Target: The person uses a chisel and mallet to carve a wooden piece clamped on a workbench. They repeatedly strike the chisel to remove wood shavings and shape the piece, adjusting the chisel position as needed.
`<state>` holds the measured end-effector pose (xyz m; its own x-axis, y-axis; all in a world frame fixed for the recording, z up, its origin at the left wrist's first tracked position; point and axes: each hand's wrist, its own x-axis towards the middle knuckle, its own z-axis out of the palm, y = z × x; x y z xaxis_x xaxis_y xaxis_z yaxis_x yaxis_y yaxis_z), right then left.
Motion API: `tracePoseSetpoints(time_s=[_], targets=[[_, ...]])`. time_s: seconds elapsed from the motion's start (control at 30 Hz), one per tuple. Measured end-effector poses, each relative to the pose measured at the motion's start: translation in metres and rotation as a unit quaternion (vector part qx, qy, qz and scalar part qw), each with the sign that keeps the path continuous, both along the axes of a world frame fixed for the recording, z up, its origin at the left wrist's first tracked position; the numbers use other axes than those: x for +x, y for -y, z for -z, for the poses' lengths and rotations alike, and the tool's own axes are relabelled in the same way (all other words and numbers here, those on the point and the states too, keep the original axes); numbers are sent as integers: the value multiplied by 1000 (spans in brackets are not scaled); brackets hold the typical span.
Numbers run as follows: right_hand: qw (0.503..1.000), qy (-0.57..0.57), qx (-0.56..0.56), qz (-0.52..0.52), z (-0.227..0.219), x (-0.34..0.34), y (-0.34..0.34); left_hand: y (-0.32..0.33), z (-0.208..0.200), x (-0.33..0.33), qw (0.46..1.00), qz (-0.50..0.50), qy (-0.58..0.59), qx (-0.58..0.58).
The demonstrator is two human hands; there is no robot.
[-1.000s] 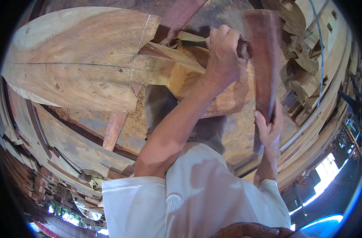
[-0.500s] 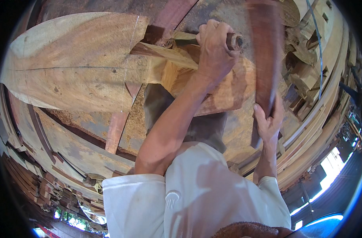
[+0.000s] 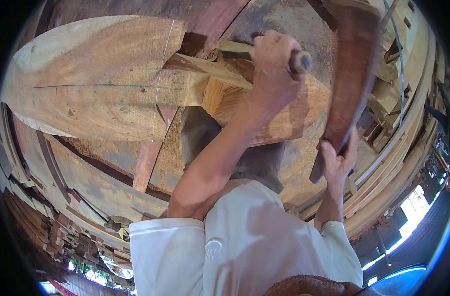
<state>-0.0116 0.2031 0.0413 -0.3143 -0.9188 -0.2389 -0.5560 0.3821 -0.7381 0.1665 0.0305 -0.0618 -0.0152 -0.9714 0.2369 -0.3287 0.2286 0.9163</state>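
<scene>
My left hand (image 3: 276,66) is wrapped around the wooden handle of a chisel (image 3: 301,62), its butt end facing right; the blade is mostly hidden behind the fist. This hand is over the roughly cut, notched part of a large carved wood piece (image 3: 91,79), whose left part is broad and rounded, with a long crack along it. My right hand (image 3: 339,160) grips the narrow end of a long dark red-brown wooden mallet (image 3: 350,74). The mallet stands tilted to the right of the chisel, apart from it, its far end blurred.
A thin white string (image 3: 163,74) crosses the carved piece. Red-brown boards (image 3: 147,165) lie under it, with sawdust and chips around. Long planks (image 3: 412,133) and offcuts (image 3: 382,101) are stacked at the right, and more wood pieces (image 3: 47,227) at the lower left.
The mallet has swung to the right and tilted further, away from the chisel. My left hand with the chisel has shifted slightly right and nearer to me.
</scene>
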Motion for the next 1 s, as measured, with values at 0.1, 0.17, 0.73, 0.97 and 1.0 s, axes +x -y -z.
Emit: tracePoseSetpoints(time_s=[0.1,0.17,0.73,0.97,1.0], targets=[[989,88,-66,98,-7,-1,-23,-11,-31,5,998,55,-10,-33],[979,136,-118,94,-21,2,-19,-19,-47,8,992,96,-54,-67],[963,134,-215,88,-77,-24,-36,-26,-45,-10,982,113,-66,-139],[981,-177,-32,-78,-60,-4,-32,-23,-28,-10,977,126,-69,-158],[978,-185,-22,-97,-58,-12,-36,-22,-26,-8,975,135,-57,-167]])
